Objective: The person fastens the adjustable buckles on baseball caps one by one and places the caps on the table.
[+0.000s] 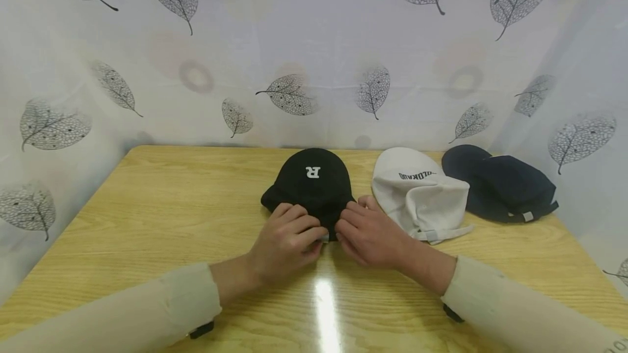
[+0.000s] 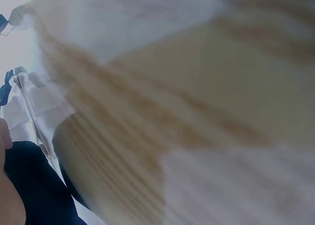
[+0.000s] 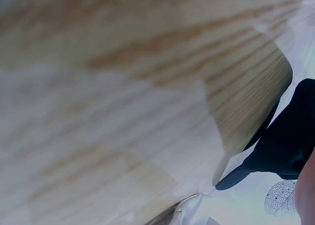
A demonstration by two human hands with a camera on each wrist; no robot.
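A black cap [image 1: 314, 184] with a white letter R stands near the middle of the table, the letter upside down in the head view. At its near edge my left hand [image 1: 289, 238] pinches the band beside a small light-coloured piece. The right hand [image 1: 374, 233] grips the same edge from the other side, fingers curled. In the left wrist view the dark cap [image 2: 37, 185] shows at the lower left, partly behind skin. The right wrist view has the black cap [image 3: 290, 131] at its right edge, with a narrow dark end sticking out.
Right of the black cap lies a white cap [image 1: 397, 162] with dark lettering and a loose strap. Beyond it is a dark navy cap [image 1: 512, 187], touching or nearly touching the white one. The wooden table [image 1: 171, 195] meets a leaf-patterned curtain [image 1: 333, 37] behind.
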